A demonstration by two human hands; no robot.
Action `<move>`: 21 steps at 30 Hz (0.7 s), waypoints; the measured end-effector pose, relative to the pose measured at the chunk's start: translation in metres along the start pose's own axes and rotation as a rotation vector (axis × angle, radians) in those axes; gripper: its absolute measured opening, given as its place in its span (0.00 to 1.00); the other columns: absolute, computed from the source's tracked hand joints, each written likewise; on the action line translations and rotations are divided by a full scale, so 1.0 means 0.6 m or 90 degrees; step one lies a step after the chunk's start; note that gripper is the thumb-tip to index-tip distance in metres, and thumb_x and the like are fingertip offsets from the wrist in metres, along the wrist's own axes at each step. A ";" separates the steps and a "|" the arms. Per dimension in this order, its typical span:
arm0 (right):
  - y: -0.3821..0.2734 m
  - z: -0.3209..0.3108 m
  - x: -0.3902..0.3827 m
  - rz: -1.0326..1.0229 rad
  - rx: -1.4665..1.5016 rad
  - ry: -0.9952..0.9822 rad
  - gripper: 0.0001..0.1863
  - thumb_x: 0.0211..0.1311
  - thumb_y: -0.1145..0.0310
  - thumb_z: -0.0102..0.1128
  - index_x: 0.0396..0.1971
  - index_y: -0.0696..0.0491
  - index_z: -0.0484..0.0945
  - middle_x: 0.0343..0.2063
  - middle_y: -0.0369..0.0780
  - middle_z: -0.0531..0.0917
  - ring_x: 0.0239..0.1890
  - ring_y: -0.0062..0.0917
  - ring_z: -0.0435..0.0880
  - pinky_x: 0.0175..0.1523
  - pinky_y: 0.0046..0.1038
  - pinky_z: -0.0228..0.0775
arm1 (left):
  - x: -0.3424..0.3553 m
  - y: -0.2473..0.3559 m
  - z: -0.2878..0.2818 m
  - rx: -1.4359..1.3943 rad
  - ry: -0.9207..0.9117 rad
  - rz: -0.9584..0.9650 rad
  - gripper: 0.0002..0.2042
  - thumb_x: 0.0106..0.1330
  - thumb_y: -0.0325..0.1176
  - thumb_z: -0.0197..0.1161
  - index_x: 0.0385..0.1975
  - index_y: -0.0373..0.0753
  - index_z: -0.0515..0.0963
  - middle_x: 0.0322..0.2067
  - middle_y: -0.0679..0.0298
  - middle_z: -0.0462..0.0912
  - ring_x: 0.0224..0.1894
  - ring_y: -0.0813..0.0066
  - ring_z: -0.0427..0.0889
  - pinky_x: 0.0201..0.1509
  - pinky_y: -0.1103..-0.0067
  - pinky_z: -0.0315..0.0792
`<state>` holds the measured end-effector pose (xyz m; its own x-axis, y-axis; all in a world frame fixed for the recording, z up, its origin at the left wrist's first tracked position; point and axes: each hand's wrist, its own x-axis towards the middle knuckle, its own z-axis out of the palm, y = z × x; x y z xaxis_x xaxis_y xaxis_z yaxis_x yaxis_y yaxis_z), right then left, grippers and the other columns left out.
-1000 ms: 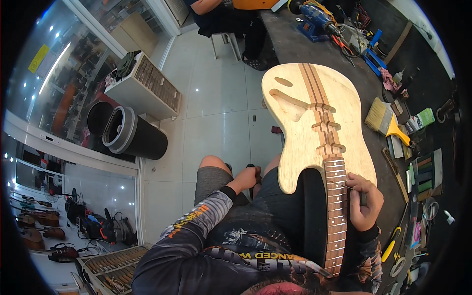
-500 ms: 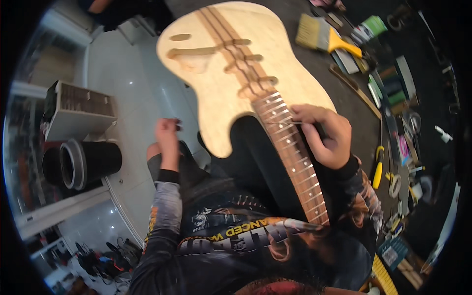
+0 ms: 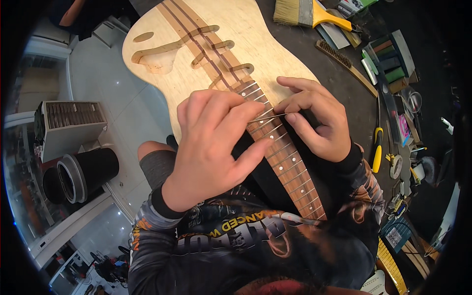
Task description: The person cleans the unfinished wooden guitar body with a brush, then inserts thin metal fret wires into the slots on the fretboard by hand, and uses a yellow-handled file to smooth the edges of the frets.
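An unfinished pale wooden electric guitar (image 3: 275, 54) lies across my lap, its body away from me and its brown fretboard (image 3: 290, 167) running toward me. Over the upper frets, my left hand (image 3: 211, 142) is spread, thumb and forefinger apart, the fingertips at the board. My right hand (image 3: 322, 123) is at the neck's right edge. Its thumb and forefinger pinch a thin metal strip that looks like fret wire (image 3: 268, 117), which lies slantwise across the fretboard between both hands. White dot inlays and several metal frets show on the board.
Along the dark bench at right are a wide paintbrush (image 3: 300, 12), a wire brush (image 3: 346, 66), a yellow-handled tool (image 3: 377, 152) and a tape roll (image 3: 396, 167). Another guitar neck (image 3: 391, 265) is at lower right. A black bin (image 3: 93, 169) and a grey cabinet (image 3: 73, 125) stand left.
My left hand, which was out at the left with a small dark thing at its fingers, has come across over the fretboard. My right hand still pinches the strip. The view has shifted slightly.
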<state>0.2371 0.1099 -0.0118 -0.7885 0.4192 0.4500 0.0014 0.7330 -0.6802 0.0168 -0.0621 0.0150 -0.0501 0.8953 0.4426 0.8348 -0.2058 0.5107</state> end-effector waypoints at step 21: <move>0.023 -0.010 -0.020 0.208 0.409 0.089 0.21 0.86 0.72 0.69 0.70 0.62 0.79 0.70 0.49 0.86 0.73 0.37 0.88 0.82 0.44 0.77 | 0.002 -0.015 0.015 -0.093 0.009 -0.079 0.12 0.62 0.20 0.84 0.45 0.34 0.95 0.36 0.61 0.84 0.41 0.62 0.79 0.46 0.70 0.72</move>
<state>0.2503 0.1185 -0.0232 -0.7240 0.6582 0.2063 -0.1713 0.1181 -0.9781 0.0141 -0.0557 0.0041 -0.1564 0.9120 0.3792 0.7334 -0.1500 0.6631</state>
